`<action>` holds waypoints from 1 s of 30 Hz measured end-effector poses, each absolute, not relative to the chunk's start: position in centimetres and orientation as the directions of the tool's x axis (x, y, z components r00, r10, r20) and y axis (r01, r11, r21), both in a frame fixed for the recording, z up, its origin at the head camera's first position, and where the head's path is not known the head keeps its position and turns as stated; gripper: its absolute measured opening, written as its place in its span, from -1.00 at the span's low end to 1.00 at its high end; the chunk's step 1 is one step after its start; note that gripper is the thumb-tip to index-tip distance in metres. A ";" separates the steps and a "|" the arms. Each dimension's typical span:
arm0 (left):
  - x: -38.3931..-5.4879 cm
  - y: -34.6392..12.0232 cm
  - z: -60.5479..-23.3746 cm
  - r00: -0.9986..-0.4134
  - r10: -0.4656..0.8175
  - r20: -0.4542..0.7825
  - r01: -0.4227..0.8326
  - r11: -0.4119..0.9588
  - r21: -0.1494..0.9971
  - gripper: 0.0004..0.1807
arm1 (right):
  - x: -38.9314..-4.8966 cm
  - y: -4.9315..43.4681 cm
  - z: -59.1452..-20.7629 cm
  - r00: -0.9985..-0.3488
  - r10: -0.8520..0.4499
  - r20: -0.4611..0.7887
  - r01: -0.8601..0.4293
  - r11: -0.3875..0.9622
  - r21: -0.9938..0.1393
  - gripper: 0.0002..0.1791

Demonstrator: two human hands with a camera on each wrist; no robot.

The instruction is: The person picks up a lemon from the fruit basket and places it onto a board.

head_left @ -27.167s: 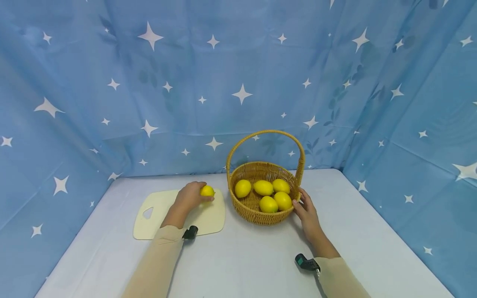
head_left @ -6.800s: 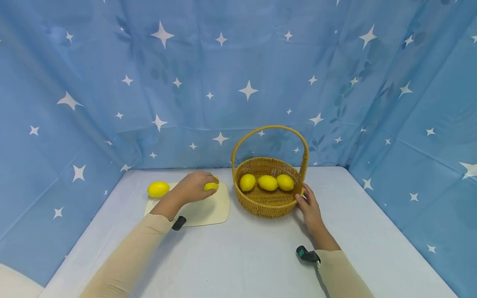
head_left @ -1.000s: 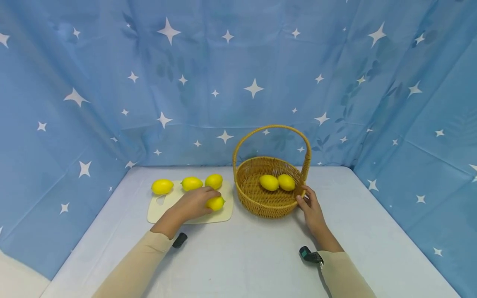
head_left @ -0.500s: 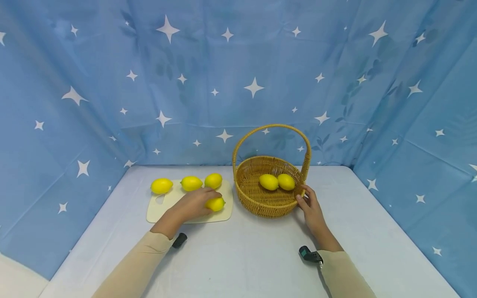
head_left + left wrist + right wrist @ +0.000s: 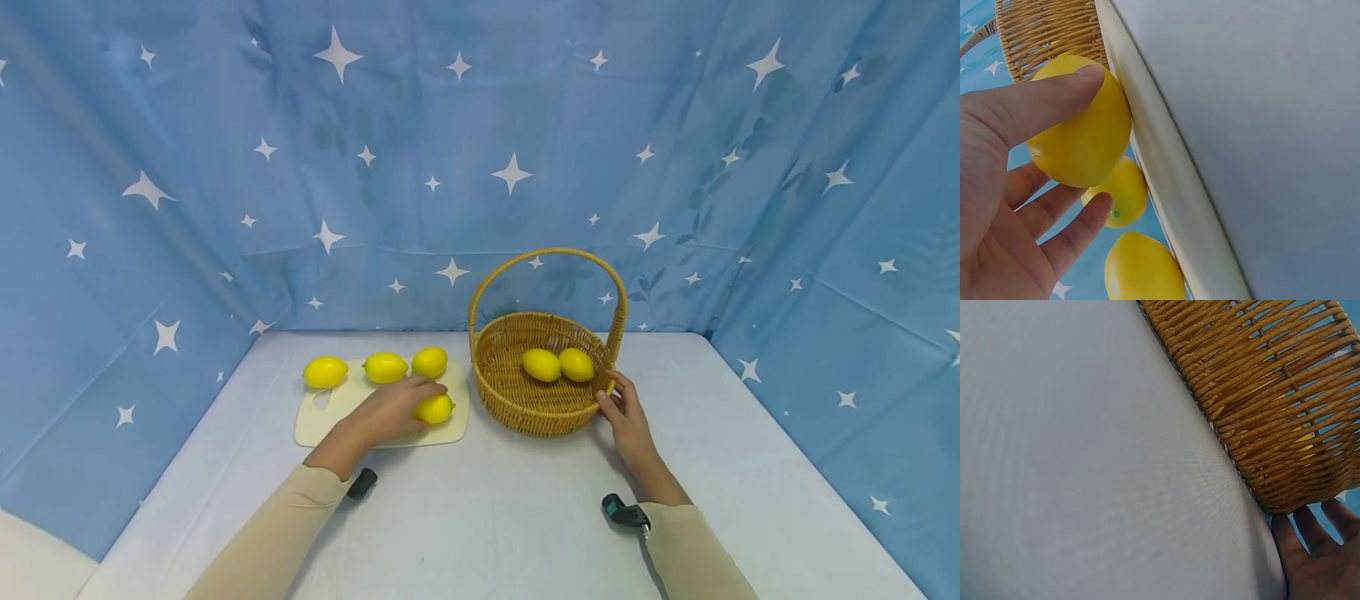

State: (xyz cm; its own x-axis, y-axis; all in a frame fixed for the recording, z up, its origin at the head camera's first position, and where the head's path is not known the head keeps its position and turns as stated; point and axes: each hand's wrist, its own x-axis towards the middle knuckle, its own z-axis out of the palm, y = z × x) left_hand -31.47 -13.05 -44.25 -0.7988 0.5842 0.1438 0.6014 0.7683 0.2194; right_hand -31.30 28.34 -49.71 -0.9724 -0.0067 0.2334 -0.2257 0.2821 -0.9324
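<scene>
My left hand pinches a yellow lemon low over the front right part of the cream cutting board. In the left wrist view the thumb lies across this lemon, with fingers spread beneath. Along the board's back sit two other lemons, one at its middle and one at its right. A further lemon rests by its back left corner. On the right, my right hand holds the wicker basket at its right rim; the right wrist view shows fingertips against its outer wall.
Two lemons lie side by side inside the basket, under its tall arched handle. A white cloth covers the table. Behind and at both sides hangs a blue curtain with white stars.
Since the oldest frame, lemons have moved from the basket to the board area, leaving two inside. Over the last second, the left hand with its lemon and the right hand stay almost still.
</scene>
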 end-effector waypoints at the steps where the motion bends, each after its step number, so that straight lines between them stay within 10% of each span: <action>1: -31.5 -13.1 -44.3 -0.799 0.584 0.142 0.601 0.769 0.218 -0.32 | -31.3 28.3 -49.7 -0.973 -0.006 0.232 -0.224 0.281 -0.933 -0.38; 30: -31.5 -12.1 -41.1 -0.724 0.664 0.186 0.689 0.709 0.151 -0.49 | -31.2 28.4 -49.6 -0.971 -0.012 0.237 -0.232 0.256 -0.938 -0.36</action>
State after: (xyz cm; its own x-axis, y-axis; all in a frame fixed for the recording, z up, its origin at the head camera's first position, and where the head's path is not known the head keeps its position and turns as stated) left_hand -31.49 -12.05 -41.12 -0.7244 0.6638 0.1861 0.6886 0.7092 0.1512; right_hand -31.16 28.43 -49.58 -0.9714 -0.0123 0.2370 -0.2322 0.2560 -0.9384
